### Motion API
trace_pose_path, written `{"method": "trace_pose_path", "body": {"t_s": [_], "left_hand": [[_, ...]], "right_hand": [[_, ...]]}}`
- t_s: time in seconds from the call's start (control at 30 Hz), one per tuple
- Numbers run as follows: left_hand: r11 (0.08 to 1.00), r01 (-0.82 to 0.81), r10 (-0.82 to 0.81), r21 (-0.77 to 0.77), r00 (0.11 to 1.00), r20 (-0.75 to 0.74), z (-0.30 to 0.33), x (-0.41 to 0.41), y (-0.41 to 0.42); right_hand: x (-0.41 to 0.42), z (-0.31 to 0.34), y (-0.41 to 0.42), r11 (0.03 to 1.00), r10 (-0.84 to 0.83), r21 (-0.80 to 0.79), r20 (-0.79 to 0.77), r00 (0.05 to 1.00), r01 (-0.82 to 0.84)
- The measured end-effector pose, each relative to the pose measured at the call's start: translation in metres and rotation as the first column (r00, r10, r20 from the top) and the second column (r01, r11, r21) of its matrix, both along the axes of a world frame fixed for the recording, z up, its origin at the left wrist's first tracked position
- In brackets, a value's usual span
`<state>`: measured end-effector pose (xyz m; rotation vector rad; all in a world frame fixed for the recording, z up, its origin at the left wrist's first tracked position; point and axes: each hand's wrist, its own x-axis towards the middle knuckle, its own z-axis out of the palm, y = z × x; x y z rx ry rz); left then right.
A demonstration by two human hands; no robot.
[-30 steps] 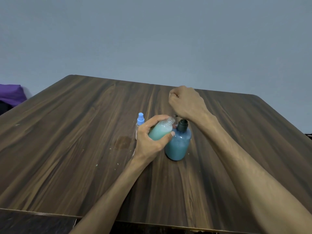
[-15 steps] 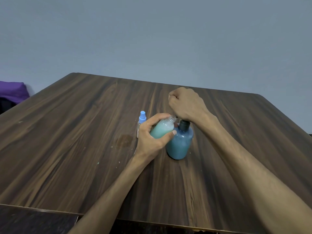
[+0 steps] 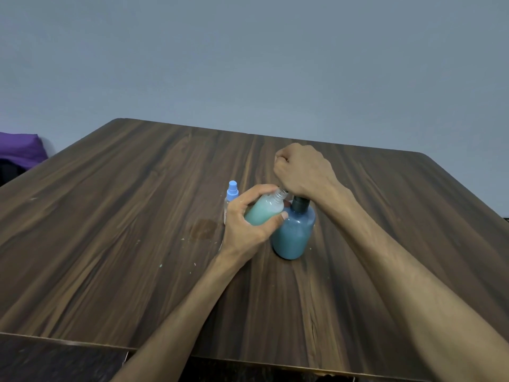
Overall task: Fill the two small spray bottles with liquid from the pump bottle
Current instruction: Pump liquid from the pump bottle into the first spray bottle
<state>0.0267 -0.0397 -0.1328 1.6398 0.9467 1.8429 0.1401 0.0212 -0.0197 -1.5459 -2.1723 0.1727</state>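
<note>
While left hand (image 3: 249, 224) still grips open bottle (image 3: 265, 212), right fist (image 3: 301, 170) stays over pump bottle (image 3: 293, 234).

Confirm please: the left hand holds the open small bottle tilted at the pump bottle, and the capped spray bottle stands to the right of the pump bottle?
One thing is wrong. In the head view, the capped spray bottle stands to the left of the pump bottle, behind the left hand.

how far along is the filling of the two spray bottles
Midway, it seems. The uncapped small bottle, tilted in the left hand, already looks mostly full of pale green liquid, its neck under the pump head. The right hand is fisted over the pump bottle, apparently pumping. The blue-capped spray bottle stands behind; its fill level is hidden. Recapping is left.
</note>
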Motion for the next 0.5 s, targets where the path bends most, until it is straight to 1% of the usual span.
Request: {"method": "trace_pose_path", "body": {"t_s": [0.1,0.23,0.37,0.5], "left_hand": [[1.000,0.005,-0.004,0.021,1.000,-0.008,-0.0030,-0.0005,0.0021],[1.000,-0.014,0.014,0.008,1.000,0.005,-0.0006,-0.0004,0.0017],[1.000,0.009,-0.009,0.022,1.000,0.011,-0.0006,0.0001,0.0004],[1.000,-0.006,0.006,0.008,1.000,-0.011,-0.0014,0.0006,0.0025]], "right_hand": [[0.0041,0.0021,0.0013,1.000,0.004,0.027,-0.056,0.998,-0.003],[0.0008,-0.0006,0.0012,0.999,-0.007,-0.046,-0.015,1.000,0.006],[0.0047,0.0030,0.0022,1.000,-0.001,0.013,-0.090,0.996,0.002],[0.0007,-0.0018,0.0008,0.999,-0.017,-0.042,-0.024,1.000,0.015]]}}
